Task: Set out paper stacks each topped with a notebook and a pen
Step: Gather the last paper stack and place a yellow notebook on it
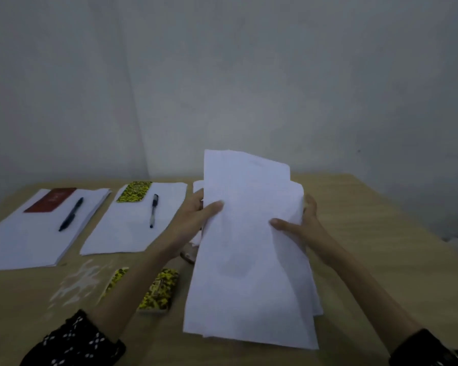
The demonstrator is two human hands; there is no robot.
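Observation:
Both hands hold a loose sheaf of white paper [249, 247] lifted off the table at centre right; my left hand [196, 215] grips its left edge and my right hand [299, 223] its right edge, thumbs on top. At the far left lies a paper stack [24, 241] bearing a red notebook [50, 199] and a dark pen [71, 214]. Beside it a second paper stack [127, 233] carries a yellow patterned notebook [134, 191] and a pen [153, 210]. Two more yellow patterned notebooks [160, 290] lie near the front, one [114, 281] partly hidden by my left forearm.
The wooden table [368, 233] ends at a grey wall behind. A small object [188, 256] peeks out under the held paper by my left wrist; I cannot tell what it is. The table's right edge slants down at the far right.

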